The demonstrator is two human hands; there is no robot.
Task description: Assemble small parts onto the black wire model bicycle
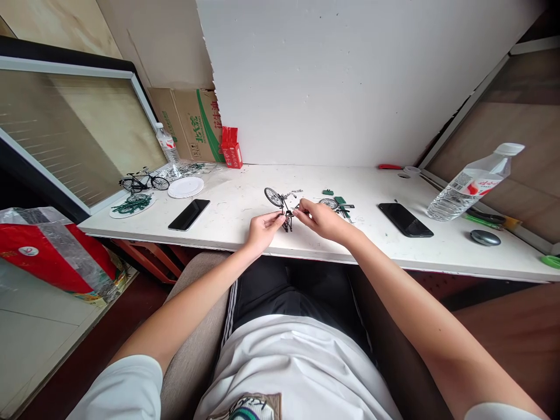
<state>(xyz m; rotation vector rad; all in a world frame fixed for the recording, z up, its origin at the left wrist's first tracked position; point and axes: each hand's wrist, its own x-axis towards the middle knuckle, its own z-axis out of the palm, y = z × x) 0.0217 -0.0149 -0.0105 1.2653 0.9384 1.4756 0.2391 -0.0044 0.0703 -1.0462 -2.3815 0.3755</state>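
Head view: over the tabletop [238, 201], our left hand [265, 227] pinches the miniature bicycle [285, 206], its long axis slanting, wheel [273, 197] pointing away leftward; we cannot tell whether our right hand [321, 218] grips.

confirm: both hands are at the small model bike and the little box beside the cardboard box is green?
Not green: in the head view, the little box beside the cardboard box is red. The left hand and right hand are both at the small model bike.
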